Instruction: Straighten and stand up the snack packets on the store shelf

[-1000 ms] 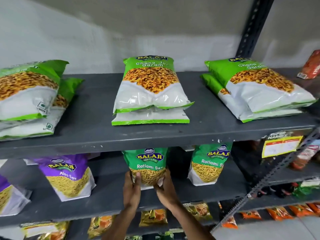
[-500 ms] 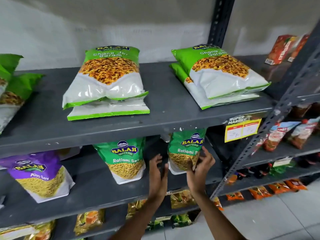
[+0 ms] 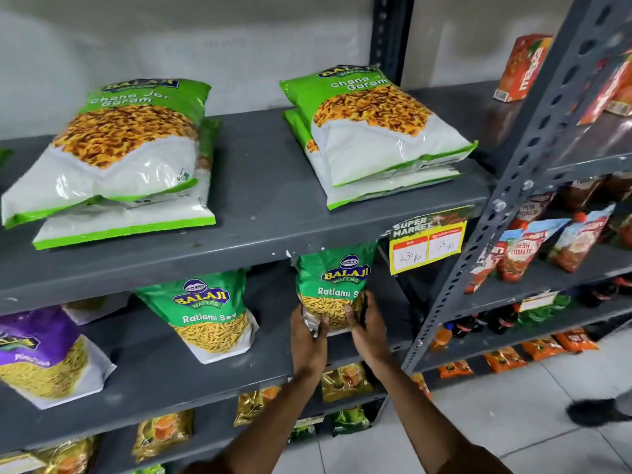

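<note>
On the middle shelf a green Ratlami Sev packet stands upright near the right end. My left hand grips its lower left corner and my right hand holds its lower right side. A second green Ratlami Sev packet stands to the left, leaning a little. A purple Aloo Sev packet stands tilted at the far left. On the top shelf, two stacks of Chana Jor Garam packets lie flat: the left stack and the right stack.
A yellow price tag hangs from the top shelf's front edge. A slotted grey upright separates a neighbouring rack with tomato sauce pouches. Small gold and orange packets fill the lower shelves. A shoe rests on the tiled floor.
Both hands left the left Ratlami Sev packet, moved right and closed on the right Ratlami Sev packet. The view shifted to the right.
</note>
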`<state>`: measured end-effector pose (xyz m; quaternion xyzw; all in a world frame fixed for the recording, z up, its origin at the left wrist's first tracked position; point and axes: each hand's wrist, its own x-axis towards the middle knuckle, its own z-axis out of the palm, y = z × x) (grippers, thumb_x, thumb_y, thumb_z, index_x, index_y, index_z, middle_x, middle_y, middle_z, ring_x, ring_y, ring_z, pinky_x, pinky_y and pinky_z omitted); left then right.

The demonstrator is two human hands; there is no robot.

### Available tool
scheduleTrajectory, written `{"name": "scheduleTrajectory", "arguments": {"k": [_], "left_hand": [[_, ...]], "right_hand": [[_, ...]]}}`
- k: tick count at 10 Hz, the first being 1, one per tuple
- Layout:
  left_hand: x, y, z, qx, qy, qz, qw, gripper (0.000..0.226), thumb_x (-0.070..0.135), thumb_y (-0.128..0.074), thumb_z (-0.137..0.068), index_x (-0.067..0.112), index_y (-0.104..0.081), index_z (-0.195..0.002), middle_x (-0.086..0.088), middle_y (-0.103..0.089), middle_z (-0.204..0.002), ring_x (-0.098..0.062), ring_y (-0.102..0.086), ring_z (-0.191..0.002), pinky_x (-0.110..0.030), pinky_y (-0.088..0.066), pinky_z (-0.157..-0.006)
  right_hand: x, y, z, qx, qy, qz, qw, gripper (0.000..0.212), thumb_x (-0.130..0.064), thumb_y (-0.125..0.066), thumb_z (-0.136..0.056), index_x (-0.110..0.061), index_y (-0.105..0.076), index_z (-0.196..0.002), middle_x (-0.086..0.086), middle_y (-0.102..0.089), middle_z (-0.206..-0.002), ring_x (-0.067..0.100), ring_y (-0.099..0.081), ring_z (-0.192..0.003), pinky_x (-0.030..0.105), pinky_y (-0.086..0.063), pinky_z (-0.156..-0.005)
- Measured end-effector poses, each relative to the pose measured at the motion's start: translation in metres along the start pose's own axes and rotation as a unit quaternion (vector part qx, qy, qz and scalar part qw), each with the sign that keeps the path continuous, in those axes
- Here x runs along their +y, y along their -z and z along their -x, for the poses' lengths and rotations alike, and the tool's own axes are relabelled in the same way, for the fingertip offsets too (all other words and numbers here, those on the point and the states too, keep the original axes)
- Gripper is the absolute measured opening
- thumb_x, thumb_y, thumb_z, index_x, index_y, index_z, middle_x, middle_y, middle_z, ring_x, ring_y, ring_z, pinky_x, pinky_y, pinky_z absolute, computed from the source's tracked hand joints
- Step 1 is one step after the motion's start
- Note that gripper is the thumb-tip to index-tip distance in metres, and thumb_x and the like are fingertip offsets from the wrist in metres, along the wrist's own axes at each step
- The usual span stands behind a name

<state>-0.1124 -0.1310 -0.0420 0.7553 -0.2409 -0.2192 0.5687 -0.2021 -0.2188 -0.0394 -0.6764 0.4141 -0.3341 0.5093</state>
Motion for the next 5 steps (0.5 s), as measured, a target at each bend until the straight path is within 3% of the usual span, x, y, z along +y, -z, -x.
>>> {"name": "scheduleTrajectory", "arguments": {"k": [1, 2, 3, 4, 5], "left_hand": [[0.002, -0.008, -0.001, -0.008, 0.012, 0.015, 1.0, 0.062, 0.043, -0.067, -0.083, 0.023, -0.043, -0.137, -0.005, -0.055, -0.134, -0.021, -0.053, -0.126, -0.048, -0.045, -0.106], [-0.006, -0.011, -0.004, -0.011, 0.022, 0.015, 1.0, 0.071, 0.055, -0.068, -0.077, 0.029, -0.041, -0.138, -0.004, -0.054, -0.136, -0.021, -0.053, -0.128, -0.05, -0.044, -0.108], [0.004, -0.001, -0.001, -0.051, 0.02, -0.005, 0.998, 0.063, 0.044, -0.071, -0.081, 0.034, -0.039, -0.134, 0.0, -0.052, -0.14, -0.018, -0.049, -0.131, -0.046, -0.04, -0.113], [0.013, 0.01, 0.012, -0.039, -0.001, -0.029, 0.999, 0.068, 0.031, -0.068, -0.088, 0.024, -0.032, -0.145, -0.004, -0.042, -0.151, -0.02, -0.037, -0.142, -0.04, -0.03, -0.119], [0.017, 0.04, 0.036, 0.009, -0.121, -0.079, 0.989, 0.064, 0.035, -0.059, -0.094, 0.021, -0.03, -0.149, 0.002, -0.032, -0.159, -0.015, -0.028, -0.148, -0.034, -0.026, -0.12]], "right_hand": [[-0.004, 0.004, -0.002, 0.0, -0.013, -0.012, 1.0, 0.051, -0.059, -0.052, -0.087, -0.03, -0.04, -0.128, -0.021, -0.061, -0.111, -0.024, -0.058, -0.096, 0.006, -0.047, -0.082], [-0.004, 0.007, -0.004, -0.003, -0.012, -0.01, 1.0, 0.054, -0.061, -0.051, -0.087, -0.032, -0.039, -0.13, -0.022, -0.061, -0.113, -0.02, -0.059, -0.1, 0.012, -0.049, -0.09], [0.0, 0.012, -0.003, -0.041, -0.054, 0.002, 0.998, 0.049, -0.041, -0.056, -0.095, -0.036, -0.035, -0.138, -0.003, -0.061, -0.134, 0.012, -0.058, -0.125, 0.042, -0.046, -0.107], [-0.009, 0.008, 0.014, 0.003, -0.017, 0.037, 0.999, 0.066, -0.051, -0.055, -0.091, -0.032, -0.027, -0.149, 0.002, -0.044, -0.154, 0.02, -0.045, -0.14, 0.055, -0.039, -0.112], [-0.029, 0.0, 0.054, 0.086, 0.12, 0.101, 0.984, 0.071, -0.047, -0.049, -0.094, -0.024, -0.02, -0.155, -0.002, -0.025, -0.163, 0.015, -0.026, -0.15, 0.058, -0.03, -0.115]]}}
